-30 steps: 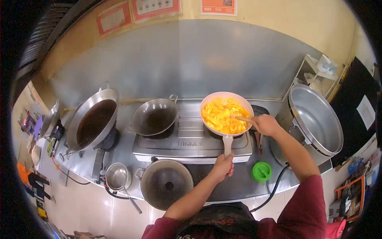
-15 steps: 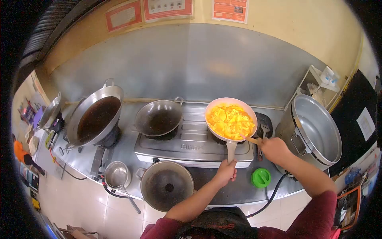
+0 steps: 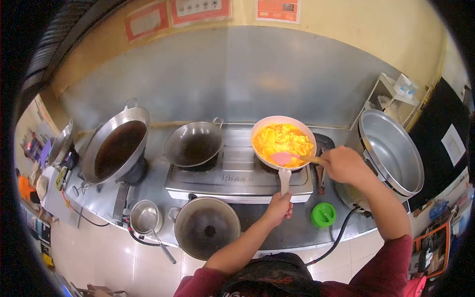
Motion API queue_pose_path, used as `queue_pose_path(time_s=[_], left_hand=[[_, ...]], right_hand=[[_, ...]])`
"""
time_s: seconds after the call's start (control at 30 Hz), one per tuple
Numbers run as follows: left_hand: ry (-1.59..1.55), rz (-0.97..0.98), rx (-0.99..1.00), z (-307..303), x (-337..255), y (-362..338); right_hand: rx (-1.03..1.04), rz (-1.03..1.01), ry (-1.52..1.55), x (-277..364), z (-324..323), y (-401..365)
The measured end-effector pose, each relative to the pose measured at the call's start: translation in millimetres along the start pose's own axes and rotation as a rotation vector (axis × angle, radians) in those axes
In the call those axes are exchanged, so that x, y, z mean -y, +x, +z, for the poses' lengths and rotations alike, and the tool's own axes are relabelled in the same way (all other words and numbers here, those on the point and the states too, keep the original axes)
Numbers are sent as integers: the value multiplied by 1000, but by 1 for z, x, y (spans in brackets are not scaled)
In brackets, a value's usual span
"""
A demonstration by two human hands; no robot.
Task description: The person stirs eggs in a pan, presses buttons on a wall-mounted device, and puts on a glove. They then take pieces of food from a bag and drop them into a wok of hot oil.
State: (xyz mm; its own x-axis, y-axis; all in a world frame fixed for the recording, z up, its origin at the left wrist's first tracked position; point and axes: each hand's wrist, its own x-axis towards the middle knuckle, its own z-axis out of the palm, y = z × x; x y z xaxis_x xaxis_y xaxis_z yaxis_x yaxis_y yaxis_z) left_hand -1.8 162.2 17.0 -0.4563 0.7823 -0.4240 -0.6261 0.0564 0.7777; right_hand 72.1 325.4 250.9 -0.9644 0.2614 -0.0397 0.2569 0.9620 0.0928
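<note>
- Currently the left hand (image 3: 278,208) is closed around the end of the pan handle (image 3: 284,182), at the front edge of the stove (image 3: 232,178).
- The white pan (image 3: 254,148) sits on the stove's right burner, filled with yellow food (image 3: 282,137) in soft-looking chunks.
- The right hand (image 3: 346,166) is wrapped tightly around the wooden shaft of a spatula (image 3: 282,158), just off the stove's right side; the pink head lies in the pan at the near rim, touching the food.
- Judging by its look, the loaded pan is front-heavy, so the far end of the long, stiff handle is the sensible hold: it gives leverage and stays away from the hot wall.
- The food seems moist and tender and likely to break or slide, so it calls for gentle pushes with the light spatula rather than scraping.
- On the stove's left burner rests an empty dark wok (image 3: 193,144); further left of the stove a big wok (image 3: 116,146) holds dark liquid.
- In front of the stove lie a round metal lid (image 3: 207,227) and a green lid (image 3: 323,214); a large steel pot (image 3: 391,151) stands to the stove's right.
</note>
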Motion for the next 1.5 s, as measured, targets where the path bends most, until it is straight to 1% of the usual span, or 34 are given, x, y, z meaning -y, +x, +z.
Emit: queue_pose_path(time_s=[0.03, 0.07, 0.13, 0.2, 0.27, 0.33, 0.43, 0.47, 0.5, 0.57, 0.63, 0.7, 0.8, 0.83, 0.9, 1.0, 1.1, 1.2, 1.3, 1.4, 1.5], left_hand=[[2, 13, 5, 0, 1, -1], [29, 4, -8, 0, 0, -1], [83, -9, -30, 2, -4, 0], [119, -24, -29, 1, -3, 4], [197, -27, -49, 2, -4, 7], [315, -31, -91, 5, -6, 4], [372, 52, -63, 5, -8, -2], [345, 39, -65, 6, -11, -4], [317, 25, -68, 8, -14, -7], [300, 13, -88, 9, -19, -11], [320, 12, -115, 12, -21, -11], [308, -1, -135, 13, -23, -12], [253, -6, -121, 10, -19, -9], [226, -4, -111, 9, -16, -6], [281, -1, -105, 4, -6, 7], [357, 15, -87, 2, -13, 3], [370, 9, -82, 4, -25, -8], [338, -3, -70, 1, -26, -6], [368, -7, -93, 3, -25, -4], [290, -22, -106, 5, -23, -5], [248, -25, -136, 11, -26, -9]], right_hand=[[-12, -30, 49, 3, 9, -3], [-7, -11, 79, 7, 25, 1], [-2, 27, 137, 19, 68, 30], [-49, 14, 184, 35, 99, 68], [-128, 42, 221, 52, 102, 91], [-137, 90, 215, 48, 123, 127], [-202, 140, 225, 36, 118, 149], [-194, 155, 192, 28, 113, 153], [-186, 170, 159, 19, 101, 151], [-159, 236, 117, 5, 58, 132], [-97, 338, 56, -29, 46, 125], [-42, 347, -42, -19, -1, 95], [31, 405, -113, -29, 28, 112], [21, 387, -112, -31, 45, 119], [-2, 344, -109, -34, 81, 136], [46, 398, -1, -56, 112, 162], [-61, 265, -15, -83, 147, 174], [-175, 165, 118, -98, 166, 187], [-120, -32, 218, -113, 153, 199], [-40, -101, -16, -106, 117, 187], [-39, -217, -297, -83, 78, 151]])
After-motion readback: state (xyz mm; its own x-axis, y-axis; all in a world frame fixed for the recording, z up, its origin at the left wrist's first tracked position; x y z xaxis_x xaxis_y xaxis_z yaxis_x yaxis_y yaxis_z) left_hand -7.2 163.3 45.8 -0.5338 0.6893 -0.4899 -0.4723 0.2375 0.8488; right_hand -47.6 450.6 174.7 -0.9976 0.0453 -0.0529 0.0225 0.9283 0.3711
